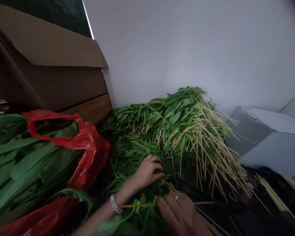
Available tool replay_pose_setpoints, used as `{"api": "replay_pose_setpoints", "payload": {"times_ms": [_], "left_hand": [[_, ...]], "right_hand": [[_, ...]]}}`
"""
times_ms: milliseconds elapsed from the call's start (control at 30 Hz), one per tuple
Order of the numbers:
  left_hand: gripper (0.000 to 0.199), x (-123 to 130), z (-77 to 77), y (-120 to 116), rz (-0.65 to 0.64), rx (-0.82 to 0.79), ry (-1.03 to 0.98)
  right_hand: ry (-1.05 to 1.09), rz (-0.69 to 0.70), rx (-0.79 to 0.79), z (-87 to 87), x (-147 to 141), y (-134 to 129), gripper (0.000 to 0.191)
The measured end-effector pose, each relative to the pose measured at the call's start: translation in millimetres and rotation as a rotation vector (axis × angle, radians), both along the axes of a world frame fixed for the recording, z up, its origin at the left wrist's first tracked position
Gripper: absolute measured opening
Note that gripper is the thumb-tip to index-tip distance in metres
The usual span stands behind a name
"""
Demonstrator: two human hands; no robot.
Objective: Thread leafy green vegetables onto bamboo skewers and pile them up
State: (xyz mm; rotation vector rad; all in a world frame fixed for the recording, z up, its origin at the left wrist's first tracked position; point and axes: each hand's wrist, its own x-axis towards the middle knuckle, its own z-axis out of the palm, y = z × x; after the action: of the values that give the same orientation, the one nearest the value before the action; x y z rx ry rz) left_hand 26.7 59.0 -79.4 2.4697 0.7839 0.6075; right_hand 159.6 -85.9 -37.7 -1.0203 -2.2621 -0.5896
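My left hand (150, 171), with a beaded bracelet at the wrist, reaches over loose green leafy stems (135, 147), its fingers curled and apart at their tips. Lower down, my right hand (178, 211), wearing a ring, has its fingers closed round a thin wooden stick (147, 206). Green sprigs (140, 218) hang along that stick, left of my right fingers. Behind both hands lies a big heap of leafy greens on sticks (177, 111), with many bare stick ends (211, 147) fanning out to the right.
A red plastic bag (98, 154) full of long green leaves (27, 164) stands at the left. Behind it is a cardboard box (64, 78). At the right are a white box (277, 141) and more loose sticks (277, 196). A pale wall rises behind the heap.
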Motion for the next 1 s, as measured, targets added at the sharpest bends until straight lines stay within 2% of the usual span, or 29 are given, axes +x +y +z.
{"api": "replay_pose_setpoints", "payload": {"times_ms": [133, 233, 467, 567, 667, 800, 900, 1000], "left_hand": [[0.024, 0.5, -3.2, -2.9, -0.016, 0.032, 0.118], [0.02, 1.7, -6.2, -3.7, -0.04, -0.003, 0.135], [0.021, 5.2, -9.0, -8.9, 0.0, -0.074, 0.142], [0.015, 7.7, -11.0, -10.3, 0.012, -0.115, 0.105], [0.011, 10.2, -9.6, -9.7, 0.018, -0.165, -0.023], [0.004, 8.6, 4.6, -3.9, 0.104, -0.249, -0.366], [0.012, 1.9, 17.5, 4.0, 0.181, -0.471, -0.623], [0.025, -5.3, 22.3, 11.7, 0.191, -0.758, -0.78]], "right_hand": [[-0.075, -0.006, 0.014, 5.7, -4.0, -1.8, 0.027], [-0.05, -0.013, 0.059, 3.3, -5.5, -0.8, 0.028], [-0.07, -0.02, 0.0, 2.1, -4.3, -2.4, 0.026], [-0.099, -0.021, -0.005, 2.1, -3.3, -2.0, 0.027], [-0.062, 0.018, 0.017, -3.9, -3.7, 0.4, 0.025], [0.029, 0.015, 0.021, -13.2, -4.2, 3.3, 0.026], [0.068, -0.039, 0.004, -16.1, -1.7, 6.2, 0.03], [0.137, -0.152, 0.066, -19.8, 3.6, 13.2, 0.029]]}}
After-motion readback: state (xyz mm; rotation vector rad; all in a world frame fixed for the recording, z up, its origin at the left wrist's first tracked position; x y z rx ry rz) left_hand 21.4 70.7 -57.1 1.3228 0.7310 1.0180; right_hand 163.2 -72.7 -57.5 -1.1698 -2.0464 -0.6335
